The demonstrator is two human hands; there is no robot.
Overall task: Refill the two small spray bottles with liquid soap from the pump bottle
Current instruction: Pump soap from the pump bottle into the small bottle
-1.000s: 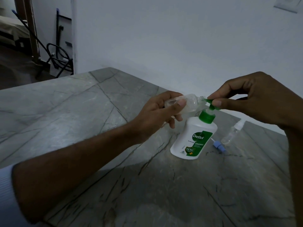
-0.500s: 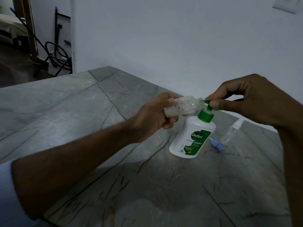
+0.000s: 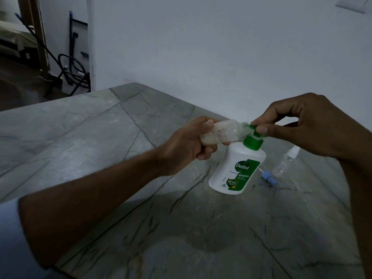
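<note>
The white pump bottle (image 3: 237,170) with a green collar and label stands on the grey stone table (image 3: 100,137). My left hand (image 3: 189,141) grips a small clear spray bottle (image 3: 223,133) sideways, its open neck against the green pump nozzle. Pale foamy liquid lies inside it. My right hand (image 3: 302,125) pinches the green pump head (image 3: 253,128) between thumb and fingers. A second small clear spray bottle (image 3: 285,160) with a white cap lies on the table to the right. A blue spray cap (image 3: 268,178) lies beside the pump bottle.
A white wall rises just behind the table's far edge. At the far left, past the table, stand a wooden post (image 3: 40,37) and black metal frames with cables (image 3: 74,73).
More pale liquid now shows in the held bottle than a second ago. Both hands stay at the pump head; the view has shifted slightly.
</note>
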